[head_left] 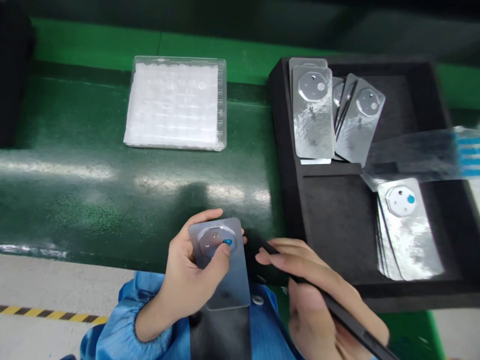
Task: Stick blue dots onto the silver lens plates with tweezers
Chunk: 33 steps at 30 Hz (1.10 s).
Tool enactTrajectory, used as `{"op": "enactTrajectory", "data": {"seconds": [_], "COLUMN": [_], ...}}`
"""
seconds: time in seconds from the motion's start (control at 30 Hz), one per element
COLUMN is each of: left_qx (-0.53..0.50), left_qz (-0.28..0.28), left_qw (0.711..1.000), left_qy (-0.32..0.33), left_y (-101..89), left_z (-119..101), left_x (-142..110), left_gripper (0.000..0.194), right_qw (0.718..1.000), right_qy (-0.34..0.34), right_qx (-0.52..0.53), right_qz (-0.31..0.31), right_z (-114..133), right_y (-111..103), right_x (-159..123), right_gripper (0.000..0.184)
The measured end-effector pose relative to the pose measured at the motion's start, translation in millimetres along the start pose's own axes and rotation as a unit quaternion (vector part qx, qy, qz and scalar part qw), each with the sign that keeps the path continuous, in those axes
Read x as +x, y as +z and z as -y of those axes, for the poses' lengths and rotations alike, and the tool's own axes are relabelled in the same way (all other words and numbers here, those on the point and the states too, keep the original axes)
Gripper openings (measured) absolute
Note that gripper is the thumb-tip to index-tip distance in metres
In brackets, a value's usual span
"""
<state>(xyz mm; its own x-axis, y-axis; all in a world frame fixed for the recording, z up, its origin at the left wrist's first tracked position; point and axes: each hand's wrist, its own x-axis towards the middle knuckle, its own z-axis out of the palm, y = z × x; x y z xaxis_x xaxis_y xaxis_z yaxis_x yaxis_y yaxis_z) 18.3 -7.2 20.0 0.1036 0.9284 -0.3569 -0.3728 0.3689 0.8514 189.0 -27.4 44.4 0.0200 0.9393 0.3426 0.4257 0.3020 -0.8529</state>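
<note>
My left hand (195, 272) grips a flat silver metal plate (234, 280) with rounded corners. Near its top is a raised octagonal area with small holes. The left thumb presses on or right beside a small blue dot (227, 242) there. In my right hand (318, 295) is a slim black tool (341, 312), perhaps tweezers, held like a pen. Its tip points up and left, a short way to the right of the plate and apart from it.
A black foam tray (292, 200) on the right holds silver plates (314, 125) in its upper compartment and a blue-dotted stack (412, 240) in its lower one. A clear bag (416, 152) lies across the divider. A clear box (222, 105) with white contents stands on the green table (93, 195).
</note>
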Motion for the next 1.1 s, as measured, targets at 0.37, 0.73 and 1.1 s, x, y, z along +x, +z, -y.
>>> {"op": "enactTrajectory", "data": {"seconds": [0.37, 0.73, 1.1], "left_qx": [0.063, 0.075, 0.054], "left_qz": [0.004, 0.023, 0.017], "left_qw": [0.998, 0.997, 0.998], "left_qy": [0.014, 0.013, -0.002], "left_y": [-0.7, -6.5, -7.3], "left_z": [-5.2, -5.5, -4.3], "left_x": [1.6, 2.4, 0.4], "left_gripper": [0.042, 0.037, 0.036], "right_qw": [0.967, 0.948, 0.958], "right_qy": [-0.112, -0.166, -0.155], "right_qx": [-0.180, -0.204, -0.163], "right_qz": [0.141, 0.182, 0.177], "right_z": [6.3, -4.1, -3.2], "right_y": [1.3, 5.1, 9.9], "right_x": [19.8, 24.5, 27.5], "right_gripper": [0.039, 0.037, 0.026]}}
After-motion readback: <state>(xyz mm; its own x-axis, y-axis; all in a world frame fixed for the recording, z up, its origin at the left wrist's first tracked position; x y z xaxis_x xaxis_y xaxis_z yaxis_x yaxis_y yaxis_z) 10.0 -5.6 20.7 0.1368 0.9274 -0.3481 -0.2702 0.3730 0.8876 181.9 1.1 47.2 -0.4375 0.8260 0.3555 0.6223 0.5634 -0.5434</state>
